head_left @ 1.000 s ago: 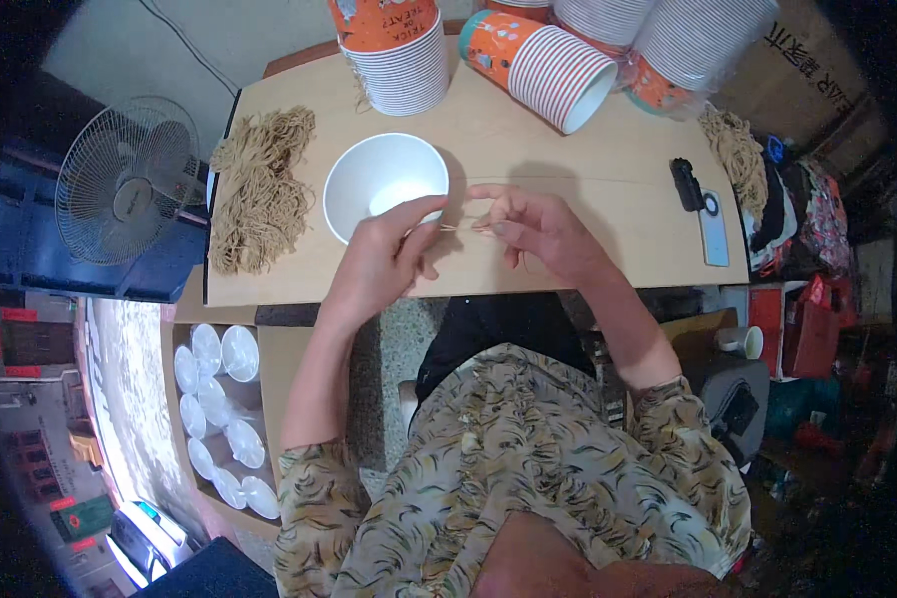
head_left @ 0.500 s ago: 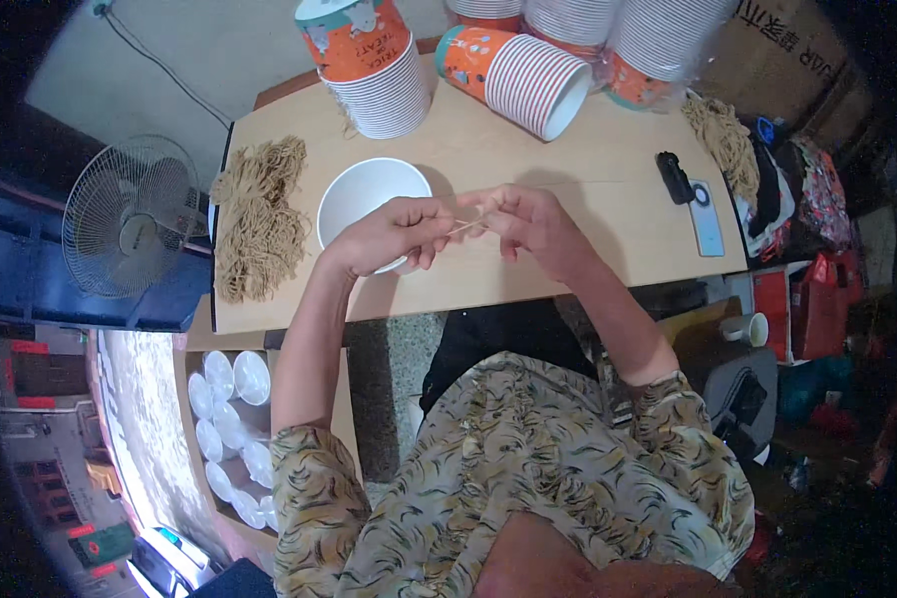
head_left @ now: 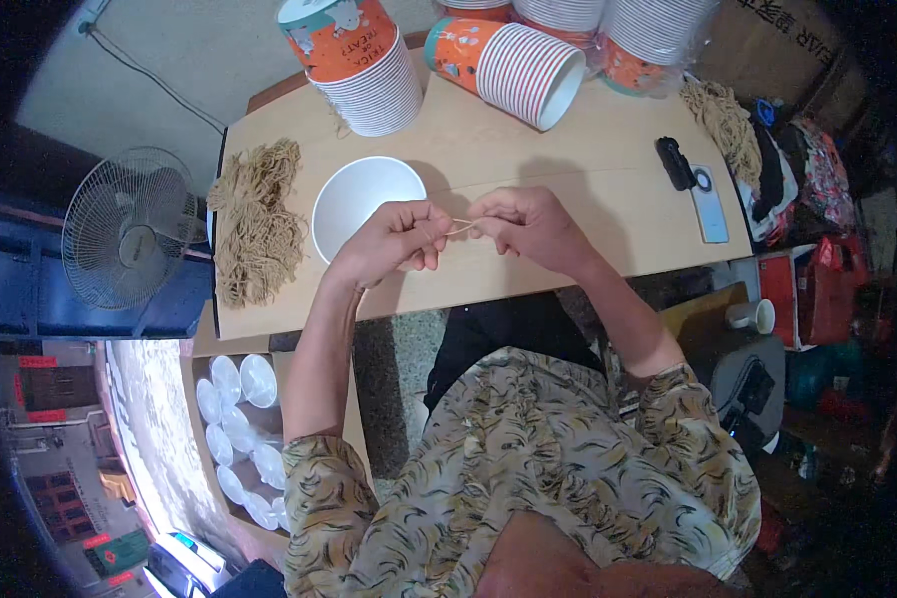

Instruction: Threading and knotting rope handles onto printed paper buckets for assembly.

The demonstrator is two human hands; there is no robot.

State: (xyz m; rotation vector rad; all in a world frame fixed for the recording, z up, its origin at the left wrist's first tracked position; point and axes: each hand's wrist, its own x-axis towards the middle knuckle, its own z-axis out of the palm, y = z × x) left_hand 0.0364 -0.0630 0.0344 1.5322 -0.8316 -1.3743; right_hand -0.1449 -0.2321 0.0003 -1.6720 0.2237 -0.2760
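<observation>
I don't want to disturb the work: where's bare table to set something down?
The widest bare patch of tabletop lies between the right hand and the pale flat device; a smaller one lies between the white bowl and the tipped cup stack. Crowded: twine bundles at the left edge, cup stacks along the far edge.

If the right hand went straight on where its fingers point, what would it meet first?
Probably the left hand, just across the short stretch of thin cord between them; exact depth is unclear.
</observation>
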